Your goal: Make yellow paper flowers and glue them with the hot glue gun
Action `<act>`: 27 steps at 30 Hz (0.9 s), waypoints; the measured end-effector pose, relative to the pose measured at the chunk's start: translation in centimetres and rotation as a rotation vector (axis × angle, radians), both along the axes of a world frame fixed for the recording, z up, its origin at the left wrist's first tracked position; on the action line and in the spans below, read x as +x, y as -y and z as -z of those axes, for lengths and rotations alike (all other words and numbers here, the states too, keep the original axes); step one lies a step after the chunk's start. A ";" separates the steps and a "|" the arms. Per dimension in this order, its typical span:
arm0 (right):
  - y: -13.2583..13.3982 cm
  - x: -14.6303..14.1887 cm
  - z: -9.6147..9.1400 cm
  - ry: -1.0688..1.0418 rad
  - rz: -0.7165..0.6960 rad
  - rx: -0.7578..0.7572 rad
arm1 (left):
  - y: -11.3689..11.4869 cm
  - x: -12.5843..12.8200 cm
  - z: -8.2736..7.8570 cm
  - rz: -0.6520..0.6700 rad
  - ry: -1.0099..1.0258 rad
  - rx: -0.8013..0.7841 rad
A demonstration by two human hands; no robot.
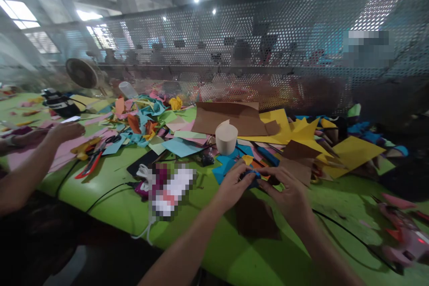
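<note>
Both my hands meet over the green table at a small blue piece point(253, 173), which looks like folded or rolled paper or felt. My left hand point(238, 179) pinches it from the left, and my right hand point(284, 187) grips it from the right. Part of the piece is hidden behind my fingers. A small yellow piece point(247, 160) shows just above my left fingertips. Under my hands lies a brown sheet point(257, 216). Blue cut pieces point(223, 167) lie just left of my left hand, and a cream paper roll point(226, 138) stands behind it.
A pink glue gun point(407, 243) with a lit red light lies at right, its black cable point(351, 234) crossing the table. Red-handled pliers point(90, 165) lie at left near a co-worker's arm point(40, 161). Yellow sheets point(355, 154) and coloured scraps cover the back. A fan point(82, 73) stands far left.
</note>
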State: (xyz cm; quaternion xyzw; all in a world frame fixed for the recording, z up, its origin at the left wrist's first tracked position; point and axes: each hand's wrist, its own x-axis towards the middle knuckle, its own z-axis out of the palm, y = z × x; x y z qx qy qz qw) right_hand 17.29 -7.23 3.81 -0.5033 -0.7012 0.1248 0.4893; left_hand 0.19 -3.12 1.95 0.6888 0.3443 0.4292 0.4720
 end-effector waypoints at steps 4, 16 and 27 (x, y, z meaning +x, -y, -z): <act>-0.1 0.2 0.4 0.028 0.002 -0.038 | 0.1 0.0 -0.2 0.010 0.003 0.012; -0.1 0.1 0.4 0.034 -0.019 -0.003 | 0.2 0.1 -0.4 0.012 -0.006 0.008; -0.1 0.0 0.5 0.034 -0.012 0.014 | 0.1 0.1 -0.4 0.013 -0.006 0.001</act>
